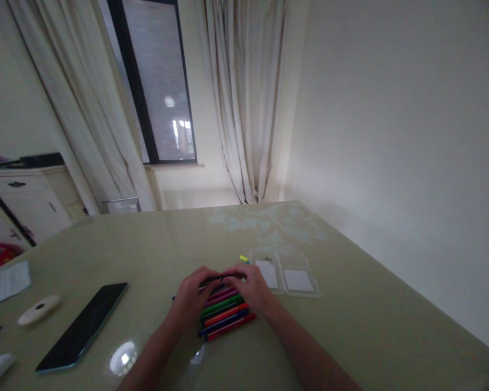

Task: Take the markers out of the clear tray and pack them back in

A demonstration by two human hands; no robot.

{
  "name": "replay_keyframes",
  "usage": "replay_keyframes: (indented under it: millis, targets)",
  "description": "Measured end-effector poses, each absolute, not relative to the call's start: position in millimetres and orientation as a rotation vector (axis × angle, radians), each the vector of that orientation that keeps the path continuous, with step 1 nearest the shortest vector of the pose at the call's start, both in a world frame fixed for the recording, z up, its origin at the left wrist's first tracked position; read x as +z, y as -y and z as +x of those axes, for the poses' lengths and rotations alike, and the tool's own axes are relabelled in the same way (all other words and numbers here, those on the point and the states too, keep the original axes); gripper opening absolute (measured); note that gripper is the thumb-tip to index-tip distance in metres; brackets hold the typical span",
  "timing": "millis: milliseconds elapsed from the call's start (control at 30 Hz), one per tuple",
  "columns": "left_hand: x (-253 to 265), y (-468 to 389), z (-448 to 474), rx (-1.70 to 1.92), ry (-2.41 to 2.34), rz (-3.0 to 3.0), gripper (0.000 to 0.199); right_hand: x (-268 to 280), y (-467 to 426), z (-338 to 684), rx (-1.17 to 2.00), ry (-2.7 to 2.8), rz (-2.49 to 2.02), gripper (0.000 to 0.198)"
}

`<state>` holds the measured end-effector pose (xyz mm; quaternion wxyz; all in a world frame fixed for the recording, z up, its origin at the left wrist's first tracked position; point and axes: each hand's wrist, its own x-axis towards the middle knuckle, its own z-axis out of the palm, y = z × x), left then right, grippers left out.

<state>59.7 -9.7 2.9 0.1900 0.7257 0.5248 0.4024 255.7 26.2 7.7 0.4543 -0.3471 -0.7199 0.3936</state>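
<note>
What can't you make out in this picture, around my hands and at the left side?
Head view: ends of the upper markers, covered by the left hand and right hand.
Head view: dark marks in the clear case, too small to read.
Head view: rest of the white sheet, cut off by the left edge.

One head-worn view looks forward and down across the counter point(146, 244), with the left hand point(189, 293) and right hand point(252, 288) near and the window point(161, 76) well beyond.
</note>
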Motion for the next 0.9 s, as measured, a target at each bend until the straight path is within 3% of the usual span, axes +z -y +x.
replay_keyframes:
  millis: [400,700,900]
  targets:
    - [1,14,56,0.571,-1.811,2.466,0.031,6,-23,249,1.108,1.712,-0.853,0.012]
    - [22,21,65,0.265,-1.904,2.452,0.031,6,-22,252,1.105,1.753,-0.864,0.023]
    - [22,18,73,0.172,-1.944,2.333,0.027,5,-24,254,1.132,1.746,-0.866,0.019]
